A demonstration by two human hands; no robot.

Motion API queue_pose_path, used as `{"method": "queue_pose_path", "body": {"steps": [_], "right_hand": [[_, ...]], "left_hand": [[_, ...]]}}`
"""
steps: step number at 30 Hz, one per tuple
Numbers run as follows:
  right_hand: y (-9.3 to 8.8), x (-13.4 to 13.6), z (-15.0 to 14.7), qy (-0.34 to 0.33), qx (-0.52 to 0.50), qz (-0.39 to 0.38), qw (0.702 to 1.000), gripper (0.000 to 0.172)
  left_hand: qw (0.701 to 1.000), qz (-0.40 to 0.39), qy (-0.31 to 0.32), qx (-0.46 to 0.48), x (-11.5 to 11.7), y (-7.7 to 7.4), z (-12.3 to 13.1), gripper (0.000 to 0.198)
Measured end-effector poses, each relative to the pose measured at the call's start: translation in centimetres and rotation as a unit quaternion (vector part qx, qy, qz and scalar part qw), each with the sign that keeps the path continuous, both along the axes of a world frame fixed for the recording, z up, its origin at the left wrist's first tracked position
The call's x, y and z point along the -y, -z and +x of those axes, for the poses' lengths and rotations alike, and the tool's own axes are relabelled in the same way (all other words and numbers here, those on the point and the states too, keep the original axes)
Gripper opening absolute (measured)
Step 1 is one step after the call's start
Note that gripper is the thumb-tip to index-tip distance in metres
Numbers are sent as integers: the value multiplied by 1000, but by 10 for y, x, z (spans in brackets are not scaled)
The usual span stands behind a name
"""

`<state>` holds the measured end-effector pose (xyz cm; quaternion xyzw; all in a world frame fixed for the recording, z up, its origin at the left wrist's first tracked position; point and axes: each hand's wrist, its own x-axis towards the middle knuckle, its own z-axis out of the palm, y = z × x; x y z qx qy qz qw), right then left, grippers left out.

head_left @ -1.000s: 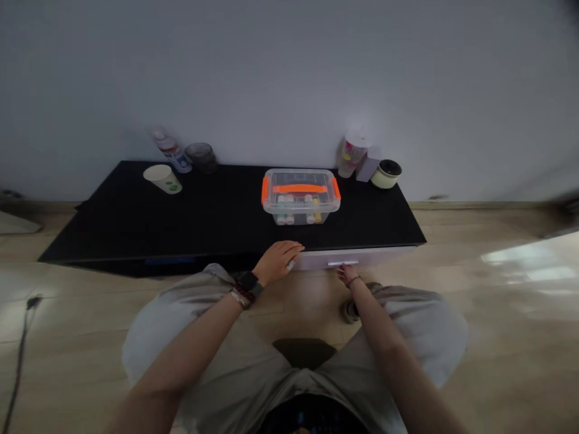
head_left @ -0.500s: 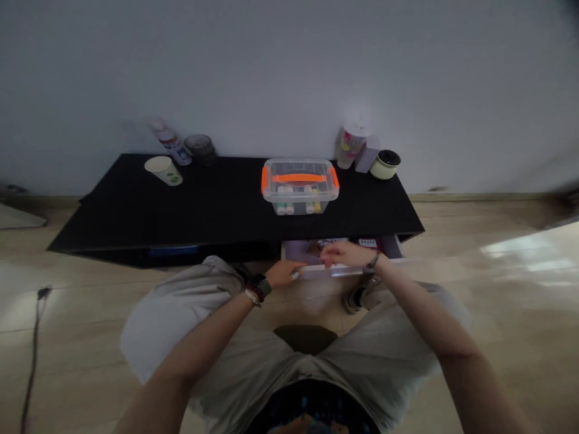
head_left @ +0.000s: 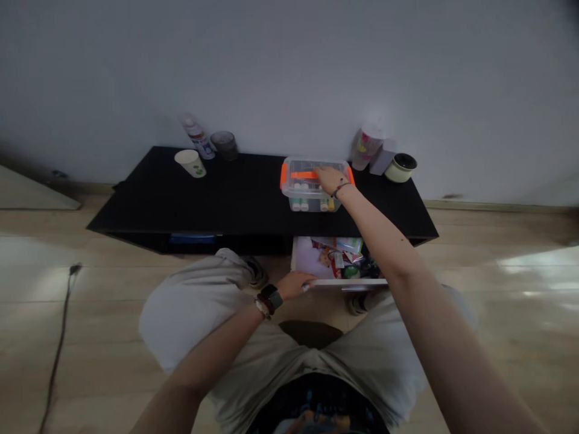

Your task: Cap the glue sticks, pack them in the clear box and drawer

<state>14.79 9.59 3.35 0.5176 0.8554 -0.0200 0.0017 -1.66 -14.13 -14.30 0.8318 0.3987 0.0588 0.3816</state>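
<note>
A clear plastic storage box [head_left: 312, 206] with orange clips stands on the black cabinet top, several small white-capped bottles inside it. My right hand [head_left: 332, 180] is over its lid, fingers curled at the orange handle [head_left: 302, 175]; the fingertips are partly hidden. Below the cabinet top, a white drawer [head_left: 335, 282] is pulled out toward me. My left hand [head_left: 295, 284] grips the left part of its front edge. Mixed packets [head_left: 348, 245] and small items fill the drawer's right side, partly behind my right forearm.
At the left of the black cabinet [head_left: 235, 205] are a paper cup [head_left: 193, 164], a spray can [head_left: 199, 138] and a dark glass [head_left: 225, 146]. On the right stand a clear tumbler [head_left: 365, 149], a pale box [head_left: 382, 158] and a black-lidded jar [head_left: 400, 168]. A cable [head_left: 61, 337] lies on the floor.
The drawer has come further out, showing more of its contents. My right hand has left the drawer and moved up to the storage box's handle. My left hand stays on the drawer edge.
</note>
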Motion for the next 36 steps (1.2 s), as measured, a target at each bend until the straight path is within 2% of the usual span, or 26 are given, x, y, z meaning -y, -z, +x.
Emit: {"method": "queue_pose_path", "body": {"steps": [6, 9, 16, 20, 23, 27, 31, 36], "right_hand": [[-9, 3, -1, -27, 71, 23, 997, 32], [-16, 15, 6, -68, 68, 31, 995, 39], [-42, 80, 51, -112, 13, 10, 994, 40], [-44, 127, 87, -131, -20, -44, 990, 35], [-32, 159, 106, -128, -24, -98, 987, 32], [-2, 184, 119, -107, -6, -140, 984, 33], [35, 184, 126, -73, 24, -162, 984, 36], [81, 173, 125, -79, 44, -186, 978, 36]], "left_hand": [[999, -27, 16, -35, 15, 3, 0, 37], [999, -33, 29, -27, 20, 3, 1, 36], [999, -24, 33, -34, 26, 4, 3, 38], [999, -33, 30, -19, 28, 1, 4, 38], [999, -36, 29, -18, 29, -1, 4, 39], [999, -29, 22, -28, 31, 1, 6, 39], [999, -22, 20, -22, 32, 3, 6, 38], [999, -32, 24, -17, 36, -1, 5, 37]]}}
